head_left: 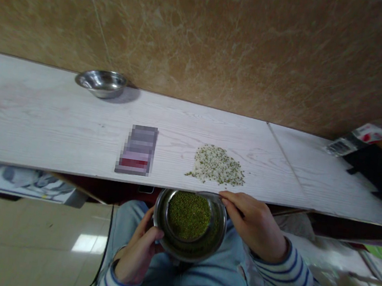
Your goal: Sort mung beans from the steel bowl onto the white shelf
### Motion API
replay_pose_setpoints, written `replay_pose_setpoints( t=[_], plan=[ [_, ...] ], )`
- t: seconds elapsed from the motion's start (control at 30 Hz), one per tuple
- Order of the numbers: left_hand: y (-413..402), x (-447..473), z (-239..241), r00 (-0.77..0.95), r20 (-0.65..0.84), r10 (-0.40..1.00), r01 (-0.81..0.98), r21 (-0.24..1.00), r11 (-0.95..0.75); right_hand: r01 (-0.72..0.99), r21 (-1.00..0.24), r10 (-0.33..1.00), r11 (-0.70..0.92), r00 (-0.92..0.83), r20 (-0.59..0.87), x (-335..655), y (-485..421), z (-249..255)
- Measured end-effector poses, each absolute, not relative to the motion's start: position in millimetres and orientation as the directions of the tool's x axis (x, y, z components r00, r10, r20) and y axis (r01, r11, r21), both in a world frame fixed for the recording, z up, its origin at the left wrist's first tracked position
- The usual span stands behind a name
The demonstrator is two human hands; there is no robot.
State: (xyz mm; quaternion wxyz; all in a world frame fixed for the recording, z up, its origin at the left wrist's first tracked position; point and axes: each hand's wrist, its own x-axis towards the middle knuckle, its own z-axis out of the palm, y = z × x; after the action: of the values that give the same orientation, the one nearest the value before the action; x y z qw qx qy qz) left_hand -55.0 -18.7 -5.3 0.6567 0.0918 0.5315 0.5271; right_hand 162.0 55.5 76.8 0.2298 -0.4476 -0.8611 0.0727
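Observation:
A steel bowl (214, 241) filled with green beans (188, 214) is held over my lap, just below the table's front edge. My left hand (138, 251) grips its lower left rim, fingers curled. My right hand (254, 225) holds the upper right rim with fingers pinched on it. On the white table (37, 126) just beyond the bowl lies a loose pile of mixed green and pale grains (218, 166).
An empty steel bowl (101, 83) stands at the table's back left by the brown wall. A small flat box (137, 149) lies mid-table. A plastic bottle (366, 134) and dark items lie at the far right. Tiled floor lies below left.

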Motion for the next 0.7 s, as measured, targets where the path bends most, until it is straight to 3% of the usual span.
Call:
replay_pose_setpoints(
  t=[0.27, 0.47, 0.7],
  plan=[
    [-19, -56, -7, -0.131, -0.615, 0.778, -0.612, 0.667, 0.424, 0.778, -0.343, 0.816, 0.526, -0.348, 0.461, 128, 69, 73],
    [-19, -60, -7, -0.155, -0.627, 0.764, -0.594, 0.677, 0.435, 0.804, -0.353, 0.865, 0.479, -0.366, 0.342, 89, 79, 71],
    [-19, -67, -12, -0.086, -0.608, 0.789, -0.593, 0.668, 0.450, 0.886, -0.339, 0.932, 0.316, -0.221, 0.288, 105, 85, 70]
  ],
)
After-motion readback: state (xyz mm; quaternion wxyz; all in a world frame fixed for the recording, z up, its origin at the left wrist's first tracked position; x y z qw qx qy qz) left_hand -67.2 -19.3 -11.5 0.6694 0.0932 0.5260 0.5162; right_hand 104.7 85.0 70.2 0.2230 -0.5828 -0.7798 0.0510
